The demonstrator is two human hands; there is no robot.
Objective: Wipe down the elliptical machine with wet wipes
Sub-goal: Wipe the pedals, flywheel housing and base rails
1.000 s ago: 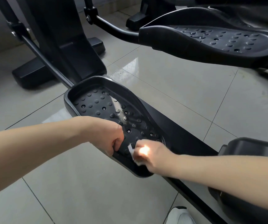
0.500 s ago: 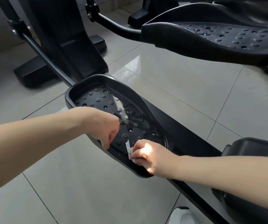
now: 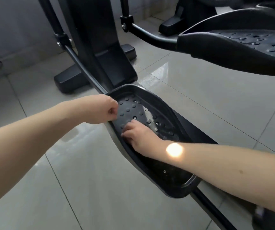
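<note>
The floor (image 3: 208,103) is laid with large pale grey-beige tiles, glossy enough to mirror the room. Thin dark grout lines (image 3: 223,121) run diagonally across the view and cross at right angles. A bright, whitish reflection (image 3: 160,72) lies on the tiles toward the upper middle, with a streaky sheen around it, while a duller, darker patch of reflection (image 3: 77,135) spreads over the tiles lower left. At the upper left rises a plain grey wall (image 3: 14,25), dim and in shade, and where it meets the floor a lighter band (image 3: 27,62) runs along its foot. The light is soft and muted overall, brightest toward the upper right.
</note>
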